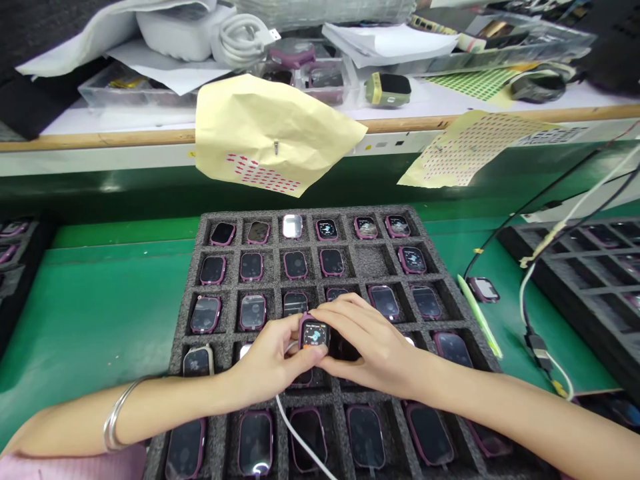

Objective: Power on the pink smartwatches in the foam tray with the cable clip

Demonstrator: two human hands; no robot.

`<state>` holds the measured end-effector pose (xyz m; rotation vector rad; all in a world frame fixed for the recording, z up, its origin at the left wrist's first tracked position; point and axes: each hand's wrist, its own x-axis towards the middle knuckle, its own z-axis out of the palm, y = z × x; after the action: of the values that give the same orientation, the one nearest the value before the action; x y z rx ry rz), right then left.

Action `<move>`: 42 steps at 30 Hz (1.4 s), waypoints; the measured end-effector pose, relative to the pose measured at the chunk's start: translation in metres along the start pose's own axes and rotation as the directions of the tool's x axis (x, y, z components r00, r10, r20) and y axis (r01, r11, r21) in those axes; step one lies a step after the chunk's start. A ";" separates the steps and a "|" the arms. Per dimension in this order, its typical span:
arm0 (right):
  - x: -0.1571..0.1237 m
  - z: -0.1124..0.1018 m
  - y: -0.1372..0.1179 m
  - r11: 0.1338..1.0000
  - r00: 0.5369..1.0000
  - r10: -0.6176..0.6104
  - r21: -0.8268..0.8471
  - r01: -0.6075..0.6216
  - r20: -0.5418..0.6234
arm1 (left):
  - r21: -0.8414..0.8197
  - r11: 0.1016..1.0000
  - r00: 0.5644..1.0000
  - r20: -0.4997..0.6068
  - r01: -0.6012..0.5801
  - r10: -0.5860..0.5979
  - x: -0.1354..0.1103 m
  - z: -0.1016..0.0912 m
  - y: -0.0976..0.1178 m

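Between my two hands is a purple smartwatch case [315, 335] with its screen lit, showing a watch face. My left hand [273, 353] grips it from the left, the thumb lying at the lower part of the screen. The fingers of my right hand [367, 337] close on its right edge. A white cable [303, 437] runs from under my left hand down toward me; where it ends is hidden. Below both hands lies a dark foam tray [373, 260] with rows of compartments, most holding purple-framed watches such as this one [213, 270]. Several of their screens are lit.
On the green bench lie a light green pen [479, 317] and a small watch case [484, 289]. Another foam tray [575, 267] stands at right with hanging cables [537, 347]. A shelf [150, 137] above holds papers, a coiled cable [241, 39] and a green watch [389, 89].
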<state>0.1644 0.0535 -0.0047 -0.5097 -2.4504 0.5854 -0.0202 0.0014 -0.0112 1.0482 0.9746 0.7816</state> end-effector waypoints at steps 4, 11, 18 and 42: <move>0.004 -0.006 -0.004 0.999 1.000 0.014 0.035 -0.014 -0.010 | 0.011 1.000 1.000 0.025 -0.018 0.018 -0.001 0.000 -0.001; 0.011 -0.068 0.041 0.955 0.956 0.270 -0.092 -0.281 -0.116 | -0.007 0.992 0.980 0.155 0.130 -0.127 -0.004 -0.007 0.007; 0.011 -0.078 0.071 0.876 0.955 0.282 -0.430 -0.218 0.089 | 0.004 0.988 0.974 0.167 0.154 -0.153 -0.010 -0.024 0.015; 0.042 0.004 -0.016 0.988 0.988 -0.033 -0.143 0.054 0.149 | -0.087 0.994 0.998 0.004 -0.060 0.060 -0.015 -0.027 0.001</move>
<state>0.1263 0.0584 0.0182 -0.4851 -2.6515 0.4409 -0.0510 -0.0028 -0.0108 1.0081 0.8991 0.8620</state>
